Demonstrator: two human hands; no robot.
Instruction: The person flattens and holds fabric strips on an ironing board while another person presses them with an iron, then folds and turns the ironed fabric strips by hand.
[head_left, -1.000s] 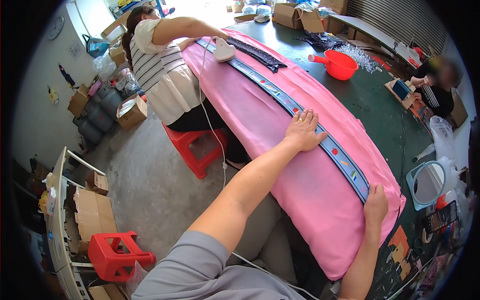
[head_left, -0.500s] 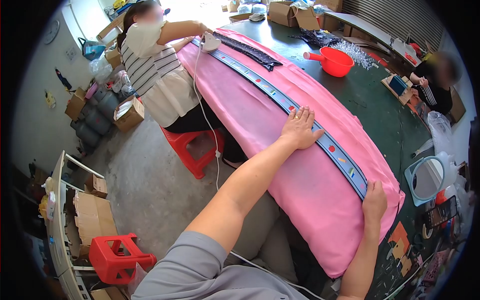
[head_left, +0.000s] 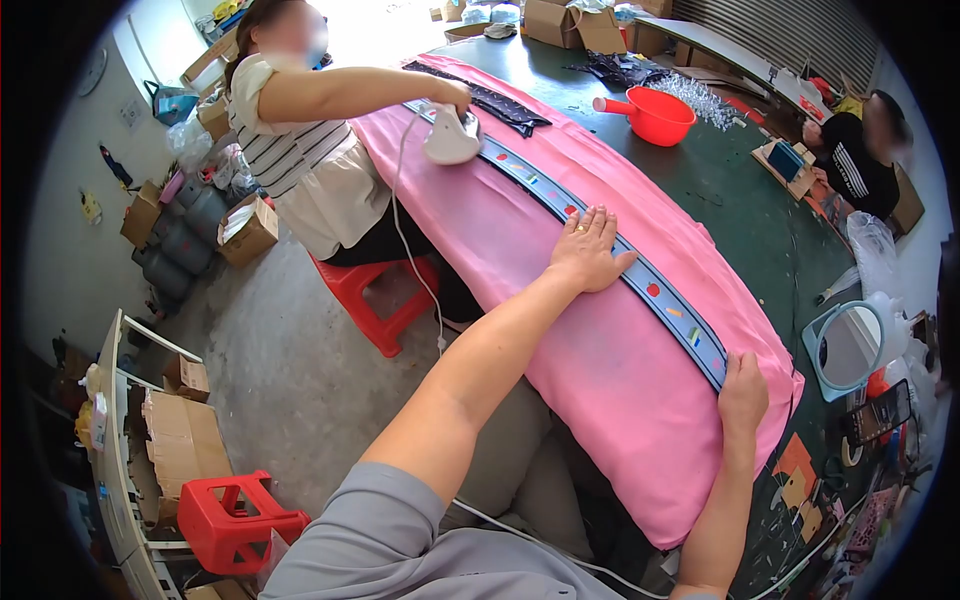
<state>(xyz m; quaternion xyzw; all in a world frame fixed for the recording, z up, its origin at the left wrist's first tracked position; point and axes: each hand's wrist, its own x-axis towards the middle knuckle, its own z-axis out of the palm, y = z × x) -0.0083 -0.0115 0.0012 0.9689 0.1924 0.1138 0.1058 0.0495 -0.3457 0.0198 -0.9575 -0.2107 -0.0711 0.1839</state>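
Steering the iron [head_left: 452,140] back down the strip [head_left: 690,328] from its far end, your co-worker [head_left: 300,170] now has it closer to your left hand [head_left: 590,258] than half a second ago; the iron overlaps the strip's far stretch, though you cannot tell whether it presses down or hovers; that likely means the pressing is working towards you, so your hold seems to matter more for keeping the strip straight. The strip lies lengthwise along the pink cloth [head_left: 620,390]; your left hand rests flat across its middle, fingers spread and grasping nothing; your right hand [head_left: 743,395] has its fingers curled, gripping the strip's near end. Against the earlier frames, your hands keep their places on the strip; the whole view shifts slightly; the co-worker's arm reaches farther over the cloth.
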